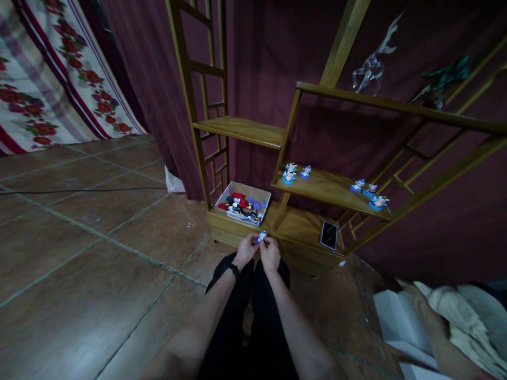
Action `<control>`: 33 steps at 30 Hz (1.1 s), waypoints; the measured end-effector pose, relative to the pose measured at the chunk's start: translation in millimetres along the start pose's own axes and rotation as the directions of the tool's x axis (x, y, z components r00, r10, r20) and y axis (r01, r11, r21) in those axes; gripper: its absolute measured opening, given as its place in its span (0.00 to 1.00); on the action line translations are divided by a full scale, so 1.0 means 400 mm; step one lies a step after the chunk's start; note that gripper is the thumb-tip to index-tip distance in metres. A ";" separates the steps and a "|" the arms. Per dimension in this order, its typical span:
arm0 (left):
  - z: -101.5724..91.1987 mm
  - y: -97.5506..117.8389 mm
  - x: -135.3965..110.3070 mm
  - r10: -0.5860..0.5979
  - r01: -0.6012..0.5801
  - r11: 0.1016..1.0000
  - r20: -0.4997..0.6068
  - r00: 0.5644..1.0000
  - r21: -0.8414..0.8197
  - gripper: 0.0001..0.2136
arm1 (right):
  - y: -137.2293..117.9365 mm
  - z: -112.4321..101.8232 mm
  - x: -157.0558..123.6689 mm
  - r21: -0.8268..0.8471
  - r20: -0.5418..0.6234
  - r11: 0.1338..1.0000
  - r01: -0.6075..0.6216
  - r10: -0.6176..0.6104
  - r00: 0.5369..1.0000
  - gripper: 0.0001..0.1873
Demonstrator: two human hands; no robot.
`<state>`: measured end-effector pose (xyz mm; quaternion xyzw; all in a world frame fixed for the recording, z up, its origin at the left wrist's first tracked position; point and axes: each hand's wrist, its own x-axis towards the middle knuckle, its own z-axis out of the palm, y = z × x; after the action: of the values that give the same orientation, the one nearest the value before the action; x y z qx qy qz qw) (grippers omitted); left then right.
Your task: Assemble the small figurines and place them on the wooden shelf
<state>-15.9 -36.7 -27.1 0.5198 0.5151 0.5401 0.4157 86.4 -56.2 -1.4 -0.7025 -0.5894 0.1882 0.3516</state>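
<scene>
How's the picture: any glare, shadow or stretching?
Head view: dim overall, with pale glare on the floor at lower left; head view: maroon cloth falls into shadow at right; head view: forearms look stretched toward the bottom edge, held figurine too small for fine detail.

1. Box of figurines on the cabinet base, left side; phone off to the right.
2. Shelf up right of the box: toys at both ends.
3. Held figurine between left hand and right hand, just before the box.
</scene>
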 end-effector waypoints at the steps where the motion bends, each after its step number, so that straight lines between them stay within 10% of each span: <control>1: 0.000 -0.002 0.002 -0.014 0.014 1.000 0.008 1.000 -0.024 0.12 | 0.001 0.001 -0.001 0.007 -0.007 1.000 0.012 -0.012 1.000 0.12; 12: -0.008 0.010 0.009 -0.113 0.128 0.979 0.105 0.988 -0.156 0.15 | 0.003 -0.003 -0.012 0.049 -0.003 0.995 0.087 -0.087 0.996 0.13; 33: -0.006 0.026 0.009 -0.138 0.132 0.983 -0.033 0.990 -0.128 0.12 | -0.013 -0.022 -0.024 0.160 0.014 0.976 0.145 -0.149 0.989 0.16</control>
<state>-17.9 -34.8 -16.1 0.4450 0.5228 0.5528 0.4724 86.4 -67.7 6.9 -0.6243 -0.6275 0.2172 0.4114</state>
